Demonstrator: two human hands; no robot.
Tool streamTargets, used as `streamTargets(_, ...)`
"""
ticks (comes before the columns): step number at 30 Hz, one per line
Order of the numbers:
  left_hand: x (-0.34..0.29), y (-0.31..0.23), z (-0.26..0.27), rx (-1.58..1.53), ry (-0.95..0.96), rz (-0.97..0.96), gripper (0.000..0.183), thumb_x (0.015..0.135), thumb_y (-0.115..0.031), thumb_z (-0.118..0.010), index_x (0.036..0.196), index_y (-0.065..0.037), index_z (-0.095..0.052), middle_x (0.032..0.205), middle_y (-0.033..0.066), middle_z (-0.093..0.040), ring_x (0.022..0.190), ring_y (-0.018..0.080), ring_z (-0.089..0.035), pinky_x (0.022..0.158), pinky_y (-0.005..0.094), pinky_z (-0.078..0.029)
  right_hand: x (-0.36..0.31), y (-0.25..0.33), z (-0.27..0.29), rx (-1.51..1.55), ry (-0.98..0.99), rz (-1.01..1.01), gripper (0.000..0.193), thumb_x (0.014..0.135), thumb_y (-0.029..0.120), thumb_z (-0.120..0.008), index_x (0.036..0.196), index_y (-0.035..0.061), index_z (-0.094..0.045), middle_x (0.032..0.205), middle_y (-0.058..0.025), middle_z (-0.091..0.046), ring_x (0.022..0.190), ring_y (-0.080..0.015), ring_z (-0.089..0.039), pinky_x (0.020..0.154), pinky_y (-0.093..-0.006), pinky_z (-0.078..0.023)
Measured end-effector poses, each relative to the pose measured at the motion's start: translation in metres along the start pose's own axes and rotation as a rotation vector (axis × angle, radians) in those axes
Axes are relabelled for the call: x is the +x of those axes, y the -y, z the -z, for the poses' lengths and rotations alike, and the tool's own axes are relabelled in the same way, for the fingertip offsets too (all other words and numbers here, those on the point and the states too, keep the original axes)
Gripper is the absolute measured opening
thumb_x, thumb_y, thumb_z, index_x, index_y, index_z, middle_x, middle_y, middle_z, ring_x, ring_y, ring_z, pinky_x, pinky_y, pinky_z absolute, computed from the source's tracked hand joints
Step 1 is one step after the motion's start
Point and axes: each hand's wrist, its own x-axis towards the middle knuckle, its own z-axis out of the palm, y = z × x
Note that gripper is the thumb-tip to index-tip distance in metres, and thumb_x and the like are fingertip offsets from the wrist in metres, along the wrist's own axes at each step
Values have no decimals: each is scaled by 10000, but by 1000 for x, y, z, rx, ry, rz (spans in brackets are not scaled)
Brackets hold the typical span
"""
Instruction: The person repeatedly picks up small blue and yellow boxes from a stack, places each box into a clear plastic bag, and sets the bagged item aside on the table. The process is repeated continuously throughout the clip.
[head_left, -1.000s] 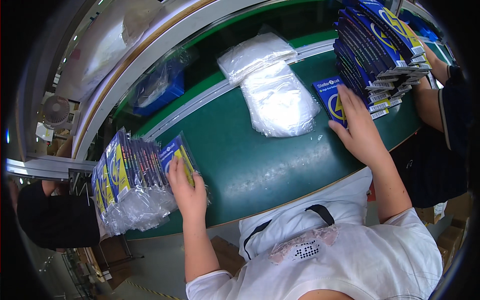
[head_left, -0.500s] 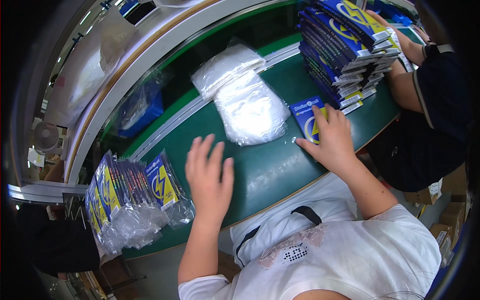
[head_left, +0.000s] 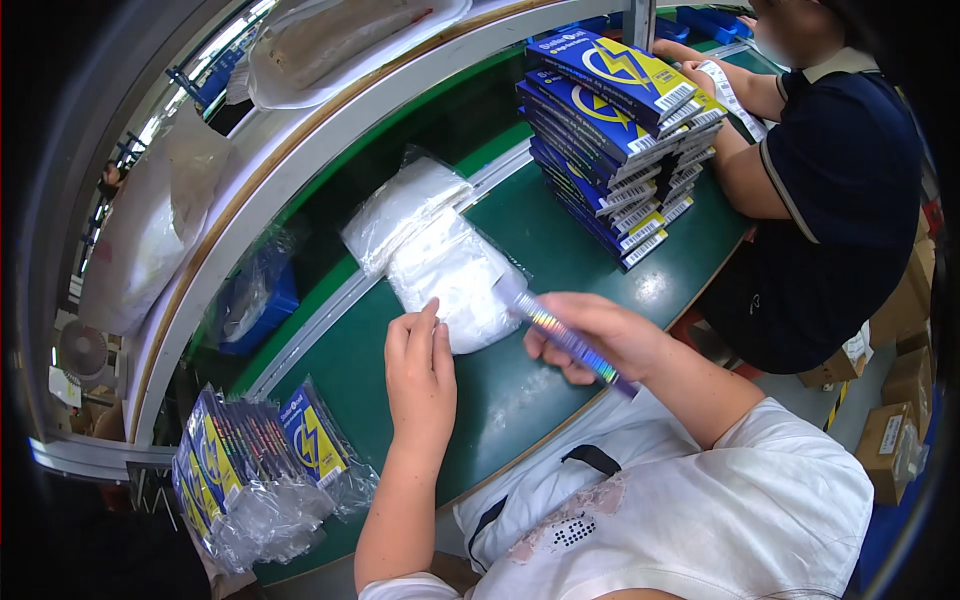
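Note:
My right hand (head_left: 610, 338) is closed around a flat blue box (head_left: 566, 342), turned edge-on, with a shiny rainbow-coloured strip along its narrow side. The box is blurred by motion. My left hand (head_left: 420, 365) is open, its fingers stretched toward the near left edge of a stack of clear plastic bags (head_left: 450, 275); whether a fingertip presses on a bag I cannot tell. Further right stands a tall stack of blue and yellow boxes (head_left: 600, 130). At the left, a row of bagged boxes (head_left: 235, 450) leans together, with one bagged box (head_left: 315, 435) at its right end.
The green table (head_left: 500, 420) has a metal rail along its far side. Beyond that rail lies a blue bin (head_left: 262, 305) with clear plastic. A co-worker (head_left: 830, 150) sits at the right, handling a white printed strip (head_left: 732, 95). Cardboard boxes (head_left: 885, 450) stand on the floor.
My right hand has lifted the flat box off the table, tilted it edge-on and drawn it left toward the bags. My left hand has moved to the bag stack's edge. The view has shifted.

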Motion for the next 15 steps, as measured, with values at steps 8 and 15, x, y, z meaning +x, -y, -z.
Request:
streamTargets(8,3,3,10,-213,28,148,234,710,106,-624,912,11,-691,903,70,-566,822,163,-578,713,245,-464,41,-8,-6,-20,134,-86,605,829,31,-620,1355,-81,-343,1202,-196,-571,1020,-224,-625,882,-321,-507)
streamTargets(15,-3,18,12,-777,76,685,182,812,69,-589,976,34,-662,848,54,-618,710,128,-620,635,235,-517,35,4,0,-173,6,-42,494,826,7,-609,1273,-111,-434,1120,-182,-616,950,-203,-648,836,-298,-523)
